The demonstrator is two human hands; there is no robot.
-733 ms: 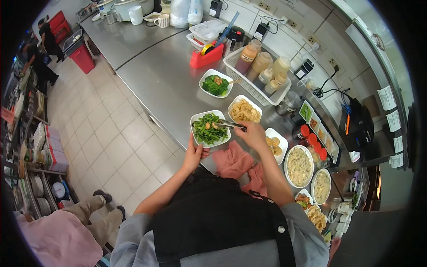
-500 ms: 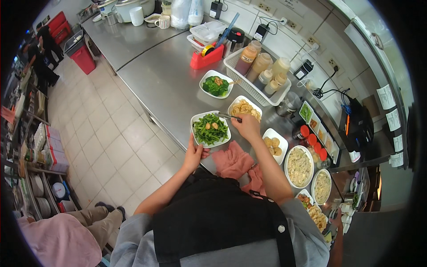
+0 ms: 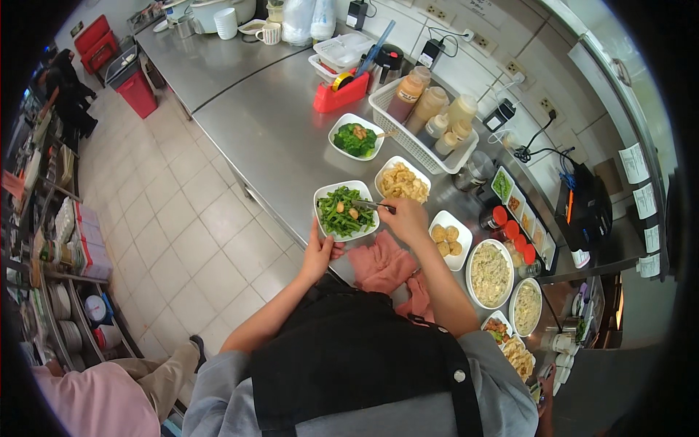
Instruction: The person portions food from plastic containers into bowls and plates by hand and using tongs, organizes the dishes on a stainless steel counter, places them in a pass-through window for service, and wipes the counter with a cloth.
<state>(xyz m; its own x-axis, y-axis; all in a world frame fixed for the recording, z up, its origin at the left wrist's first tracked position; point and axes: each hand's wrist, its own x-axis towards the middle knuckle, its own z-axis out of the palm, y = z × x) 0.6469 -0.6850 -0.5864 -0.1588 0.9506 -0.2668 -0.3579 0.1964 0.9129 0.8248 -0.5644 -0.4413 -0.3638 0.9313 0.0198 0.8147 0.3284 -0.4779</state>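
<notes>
A square white bowl [image 3: 322, 224] holds cut green vegetables topped with a few pale brown pieces that look like garlic cloves. My left hand [image 3: 317, 255] grips its near-left side, thumb up along the rim and fingers curled below. In my right hand [image 3: 405, 218] are slim metal tongs [image 3: 373, 205], their tips over the greens by the pale pieces. Just beyond that hand sits a white bowl of pale yellow chopped food [image 3: 403, 182]. Farther back is a white bowl of broccoli [image 3: 354, 140] with brown pieces on top. A crumpled pink cloth [image 3: 378, 264] lies between my forearms.
Round pale pieces [image 3: 446, 239] fill a white dish to the right, near two tubs of pale shredded food [image 3: 489, 274]. Squeeze bottles [image 3: 433, 109] stand in a white basket [image 3: 408, 142] along the wall. Red-lidded jars [image 3: 499, 216] stand beyond. Someone in pink [image 3: 102, 397] is at lower left.
My right hand has shifted slightly toward me, bringing the tong tips lower over the greens. My left hand stays on the bowl. The person in pink has moved slightly downward in the view.
</notes>
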